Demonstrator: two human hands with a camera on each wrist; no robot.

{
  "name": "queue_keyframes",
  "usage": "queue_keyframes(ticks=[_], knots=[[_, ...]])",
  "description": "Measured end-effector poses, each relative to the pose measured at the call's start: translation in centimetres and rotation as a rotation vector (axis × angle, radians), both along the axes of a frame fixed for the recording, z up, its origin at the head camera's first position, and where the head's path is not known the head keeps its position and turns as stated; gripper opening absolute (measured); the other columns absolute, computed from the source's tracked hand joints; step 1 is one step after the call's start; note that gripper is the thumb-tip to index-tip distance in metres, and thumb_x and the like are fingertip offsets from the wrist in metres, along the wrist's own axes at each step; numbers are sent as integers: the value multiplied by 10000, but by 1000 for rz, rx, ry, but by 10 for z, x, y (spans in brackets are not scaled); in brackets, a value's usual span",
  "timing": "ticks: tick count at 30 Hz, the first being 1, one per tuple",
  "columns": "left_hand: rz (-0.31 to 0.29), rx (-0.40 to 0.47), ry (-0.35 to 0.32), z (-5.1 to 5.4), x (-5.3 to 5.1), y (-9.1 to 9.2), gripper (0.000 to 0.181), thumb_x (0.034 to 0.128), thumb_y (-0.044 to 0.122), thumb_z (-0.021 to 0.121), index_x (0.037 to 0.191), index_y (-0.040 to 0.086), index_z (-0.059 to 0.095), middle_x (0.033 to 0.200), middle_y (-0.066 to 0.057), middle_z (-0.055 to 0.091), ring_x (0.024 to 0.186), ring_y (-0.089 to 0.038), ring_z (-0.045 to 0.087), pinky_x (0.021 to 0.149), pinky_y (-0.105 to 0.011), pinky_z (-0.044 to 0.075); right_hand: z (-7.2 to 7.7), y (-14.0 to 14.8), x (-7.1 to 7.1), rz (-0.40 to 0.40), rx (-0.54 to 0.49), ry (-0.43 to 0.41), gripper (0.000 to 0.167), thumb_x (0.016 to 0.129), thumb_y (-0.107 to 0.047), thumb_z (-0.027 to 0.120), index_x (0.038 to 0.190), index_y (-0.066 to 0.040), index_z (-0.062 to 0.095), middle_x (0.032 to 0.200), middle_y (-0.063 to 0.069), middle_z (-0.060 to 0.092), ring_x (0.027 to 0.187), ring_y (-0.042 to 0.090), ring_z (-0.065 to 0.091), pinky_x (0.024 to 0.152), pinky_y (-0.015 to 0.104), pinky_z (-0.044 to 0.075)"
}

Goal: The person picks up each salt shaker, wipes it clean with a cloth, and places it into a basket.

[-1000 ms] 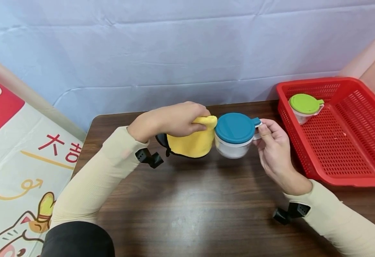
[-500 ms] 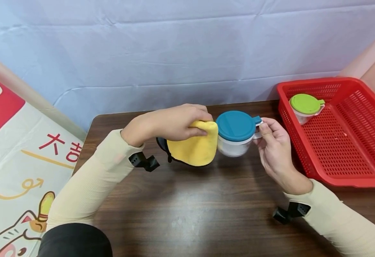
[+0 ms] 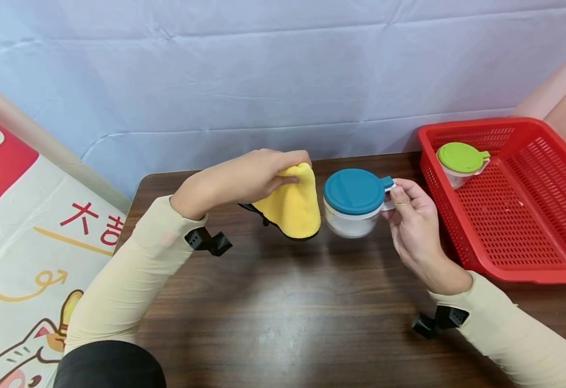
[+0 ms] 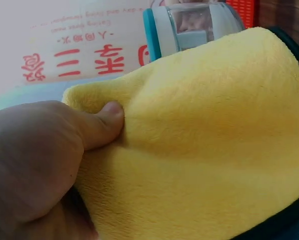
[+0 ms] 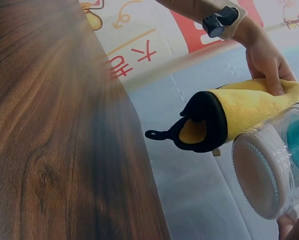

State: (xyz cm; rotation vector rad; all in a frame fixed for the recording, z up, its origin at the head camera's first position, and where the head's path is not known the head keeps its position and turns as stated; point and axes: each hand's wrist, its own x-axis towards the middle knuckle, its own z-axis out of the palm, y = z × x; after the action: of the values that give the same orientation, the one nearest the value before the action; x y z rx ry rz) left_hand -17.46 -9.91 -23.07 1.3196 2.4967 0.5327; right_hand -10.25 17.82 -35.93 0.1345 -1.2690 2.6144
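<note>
My left hand [image 3: 249, 180] pinches a yellow cloth [image 3: 295, 207] with black edging near its top, thumb pressed on the plush side. The cloth [image 4: 199, 120] fills much of the left wrist view, and a small black loop [image 5: 157, 135] sticks out from its edging. By the handle, my right hand [image 3: 413, 229] holds a clear jar [image 3: 351, 221] with a blue lid [image 3: 353, 191] and a white band. The jar is held above the table, tilted a little; its round base [image 5: 254, 175] shows in the right wrist view. A narrow gap parts cloth and jar in the head view.
A red plastic basket [image 3: 477, 258] stands on the right side of the table. Inside its left end sits a similar jar with a green lid [image 3: 462, 157]. Behind the dark wooden table [image 3: 273, 318] hangs a pale cloth backdrop [image 3: 263, 81].
My left hand has drawn slightly left, taking the cloth off the jar's side, and the cloth has folded narrower. The right hand and the jar have barely shifted.
</note>
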Motion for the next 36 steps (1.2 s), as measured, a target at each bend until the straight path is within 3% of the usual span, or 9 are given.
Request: queue_keyframes(ticks=[5,10,16,19,25,29,36], knots=[[18,95,12,-2,-2,-1,166,1030,68,590,1147,185,583,1056,70,637,1007,-86,582,917,-278,465,-1,-1,0,1,-1,-2,94,990,-21,609,1011,11,695,887,84,710,727,125,668,654,205,568],[20,116,61,-1,-4,0,124,1054,103,543,1142,174,591,1043,38,601,1016,-114,535,914,-285,453,-1,-2,0,-1,12,-10,97,989,-16,609,1012,8,700,895,80,716,721,120,664,645,197,561],[-59,120,130,5,-7,2,315,987,-79,446,1083,169,615,963,37,575,950,-109,516,860,-278,443,-2,-4,0,-5,36,-23,99,990,-17,612,1007,-9,709,894,66,719,723,115,655,641,189,552],[-106,121,148,13,-6,6,309,977,-90,459,1029,162,631,926,39,572,920,-110,513,860,-279,428,-5,-6,0,-5,41,-32,103,992,-16,611,996,-23,713,882,56,721,720,110,651,630,183,544],[-138,30,145,34,2,25,171,1038,66,544,911,171,589,870,27,556,867,-107,511,793,-272,436,-8,-8,-1,-8,51,-49,103,993,-16,614,988,-44,714,873,44,725,721,104,657,624,176,539],[-179,-66,150,45,9,48,87,1040,206,604,969,162,629,917,12,604,879,-124,545,765,-281,459,-7,-10,-1,-16,57,-46,87,993,-30,620,986,-44,706,865,40,719,721,101,656,625,172,538],[-213,-242,191,49,22,85,111,1035,250,592,1088,191,670,968,24,643,869,-130,570,752,-264,478,-6,-15,0,13,8,-31,52,987,-20,623,1006,-25,672,891,52,712,753,109,651,636,173,527]])
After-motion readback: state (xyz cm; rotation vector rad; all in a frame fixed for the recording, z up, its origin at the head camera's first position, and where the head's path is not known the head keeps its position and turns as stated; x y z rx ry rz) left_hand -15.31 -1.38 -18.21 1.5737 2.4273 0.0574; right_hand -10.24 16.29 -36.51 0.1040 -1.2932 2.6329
